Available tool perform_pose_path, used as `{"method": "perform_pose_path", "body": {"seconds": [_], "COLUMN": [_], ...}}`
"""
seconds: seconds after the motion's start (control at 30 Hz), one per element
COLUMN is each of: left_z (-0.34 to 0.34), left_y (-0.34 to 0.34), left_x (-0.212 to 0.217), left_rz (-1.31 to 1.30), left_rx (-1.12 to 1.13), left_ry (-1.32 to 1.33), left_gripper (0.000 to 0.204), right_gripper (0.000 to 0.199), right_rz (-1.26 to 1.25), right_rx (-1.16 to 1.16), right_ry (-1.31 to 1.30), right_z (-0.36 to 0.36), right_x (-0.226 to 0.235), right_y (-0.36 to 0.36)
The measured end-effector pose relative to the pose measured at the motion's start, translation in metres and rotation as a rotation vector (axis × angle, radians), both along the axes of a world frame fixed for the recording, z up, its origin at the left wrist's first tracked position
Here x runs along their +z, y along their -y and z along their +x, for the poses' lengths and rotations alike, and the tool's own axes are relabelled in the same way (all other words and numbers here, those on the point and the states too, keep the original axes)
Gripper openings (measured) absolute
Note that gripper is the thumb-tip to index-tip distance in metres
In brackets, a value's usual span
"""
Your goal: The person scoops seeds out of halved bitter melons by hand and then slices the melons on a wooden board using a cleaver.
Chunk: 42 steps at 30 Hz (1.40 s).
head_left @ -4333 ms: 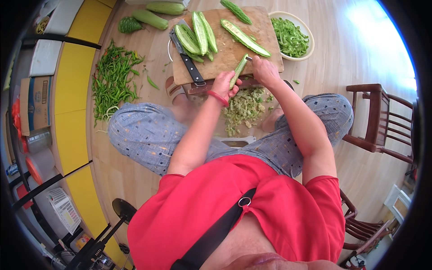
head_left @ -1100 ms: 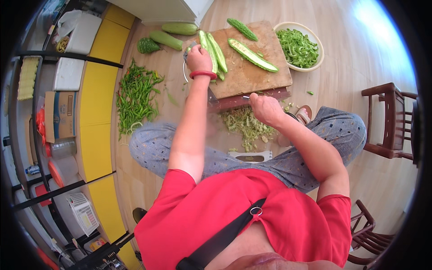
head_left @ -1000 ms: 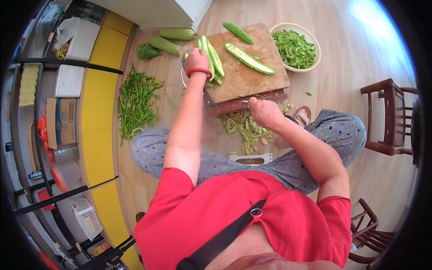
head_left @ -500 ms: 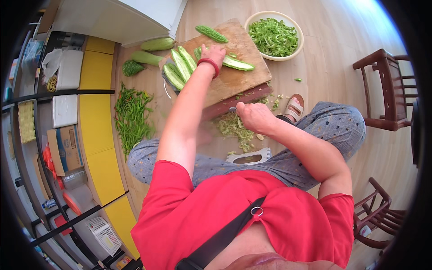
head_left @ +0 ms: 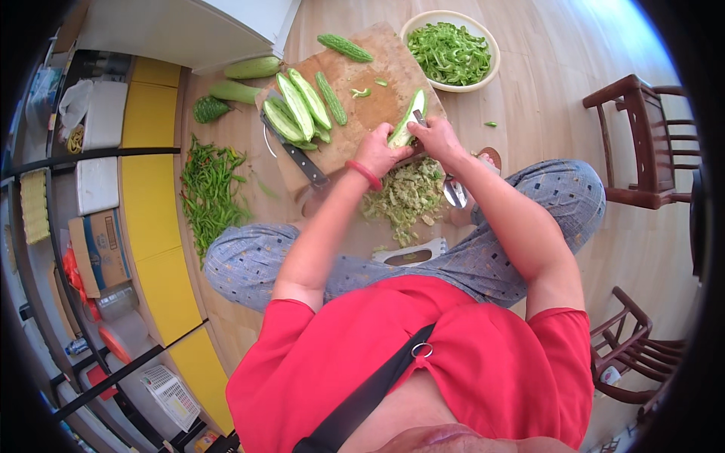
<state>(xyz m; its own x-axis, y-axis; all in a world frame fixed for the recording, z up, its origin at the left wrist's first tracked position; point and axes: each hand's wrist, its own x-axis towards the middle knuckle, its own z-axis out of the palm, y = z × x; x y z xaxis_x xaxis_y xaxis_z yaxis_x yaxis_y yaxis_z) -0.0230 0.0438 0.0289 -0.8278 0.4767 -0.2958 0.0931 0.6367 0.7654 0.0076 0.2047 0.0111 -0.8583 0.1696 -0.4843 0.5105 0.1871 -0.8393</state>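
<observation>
My left hand (head_left: 380, 149) has come back from over the middle of the cutting board (head_left: 370, 113), where it was half a second ago, and its fingers now close around a gourd half (head_left: 406, 127) at the board's near right corner, cut face showing. My right hand (head_left: 438, 140), then at the board's near edge, has risen to that corner, fingers wrapped around the spoon (head_left: 455, 193), its handle end against the pale core and its bowl hanging below. My fingers cover the gourd's lower end. On the board's left side lie more halves (head_left: 296, 106) and the knife (head_left: 307, 164); a whole gourd (head_left: 345, 47) lies at its far edge. Scraped pulp (head_left: 408, 200) is heaped before the board; the bowl of green slices (head_left: 495, 57) stands beyond its right side.
</observation>
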Motion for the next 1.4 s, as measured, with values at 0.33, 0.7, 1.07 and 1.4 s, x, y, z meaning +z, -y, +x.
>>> {"method": "perform_pose_path", "body": {"seconds": [0.33, 0.7, 1.07, 1.4], "left_z": [0.022, 0.024, 0.026, 0.023], "left_y": [0.043, 0.031, 0.025, 0.023], "left_x": [-0.014, -0.022, -0.038, -0.035], "left_rz": [0.722, 0.165, 0.120, 0.069], "left_rx": [0.476, 0.293, 0.299, 0.311], "left_ry": [0.662, -0.210, -0.373, -0.372], "left_gripper": [0.028, 0.059, 0.050, 0.052], "right_gripper": [0.024, 0.026, 0.023, 0.020], "right_rz": [0.191, 0.971, 0.952, 0.830], "right_rx": [-0.027, 0.284, 0.437, 0.518], "right_ry": [-0.079, -0.046, -0.065, -0.191], "right_z": [-0.033, -0.032, -0.016, 0.004], "right_x": [0.010, 0.020, 0.026, 0.012], "right_y": [0.000, -0.004, 0.017, 0.052]}}
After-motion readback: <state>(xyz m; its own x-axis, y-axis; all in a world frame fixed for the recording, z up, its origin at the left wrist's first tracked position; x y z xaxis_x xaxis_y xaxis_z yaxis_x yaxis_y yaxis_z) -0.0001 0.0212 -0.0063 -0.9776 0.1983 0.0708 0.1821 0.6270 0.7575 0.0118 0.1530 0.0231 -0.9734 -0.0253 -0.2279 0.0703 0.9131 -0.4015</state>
